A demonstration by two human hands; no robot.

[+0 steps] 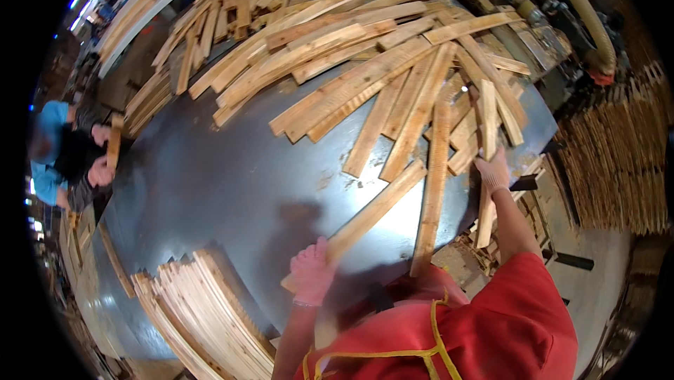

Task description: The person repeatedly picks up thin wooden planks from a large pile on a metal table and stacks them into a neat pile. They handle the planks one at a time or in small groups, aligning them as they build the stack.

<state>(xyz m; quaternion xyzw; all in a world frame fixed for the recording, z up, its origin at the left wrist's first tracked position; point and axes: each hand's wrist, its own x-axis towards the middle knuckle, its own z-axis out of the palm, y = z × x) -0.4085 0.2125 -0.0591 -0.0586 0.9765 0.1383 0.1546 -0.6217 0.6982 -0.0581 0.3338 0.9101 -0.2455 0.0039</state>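
My left hand, in a pale glove, is closed round the near end of a wooden slat. That slat slants up and to the right over the dark metal tabletop. At the table's right side my right hand is closed on another wooden board, which points away from me and also shows below the hand. Between my hands lies a long slat, its near end close to my red clothing. Several more slats fan out just beyond my right hand.
A large loose pile of wooden slats covers the table's far side. Near left stands a neat row of pale slats. Another person holds a short board at the left edge. Stacked wood and a ribbed hose are at right.
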